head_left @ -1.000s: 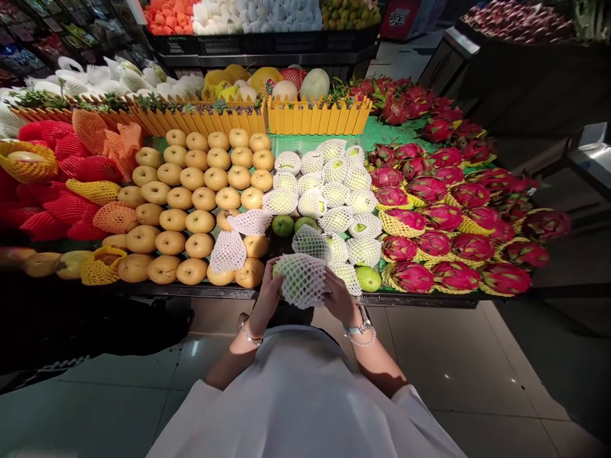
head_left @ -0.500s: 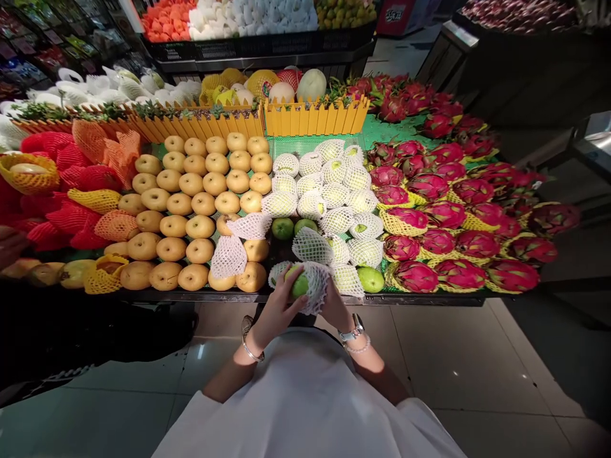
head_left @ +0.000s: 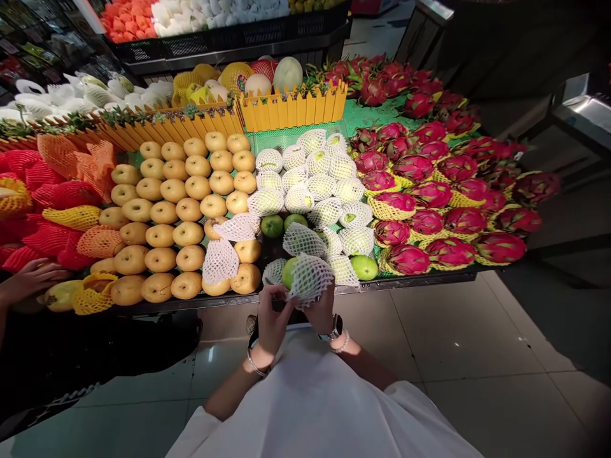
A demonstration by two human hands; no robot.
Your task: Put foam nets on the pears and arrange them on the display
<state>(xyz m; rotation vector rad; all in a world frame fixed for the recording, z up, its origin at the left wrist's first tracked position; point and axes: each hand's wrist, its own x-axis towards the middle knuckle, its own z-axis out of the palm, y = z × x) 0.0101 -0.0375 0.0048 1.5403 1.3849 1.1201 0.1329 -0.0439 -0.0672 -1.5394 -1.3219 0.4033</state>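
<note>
A green fruit [head_left: 289, 272], partly inside a white foam net sleeve [head_left: 312, 280], is held up at the front edge of the display. My right hand [head_left: 321, 310] wraps round its sleeved side from the right and below, fingers mostly hidden. On the left, my left hand [head_left: 273, 315] pinches the sleeve's lower edge between thumb and fingers. Just beyond lie another empty-looking or loosely filled foam net [head_left: 303, 240] and two bare green fruits, one of them a round one [head_left: 272, 226]. A netted fruit [head_left: 273, 271] sits close behind my left hand.
Rows of tan round pears [head_left: 160, 235] lie to the left, with loose foam nets [head_left: 220, 261] on some. Red dragon fruits [head_left: 451, 248] fill the right side. A yellow picket fence [head_left: 296, 109] runs behind. Another person's hand [head_left: 35, 280] touches fruit at far left.
The view has shifted. My left hand has slid from the fruit's top down to the sleeve's edge, and more of the net now faces up. The other person's hand has come further into view.
</note>
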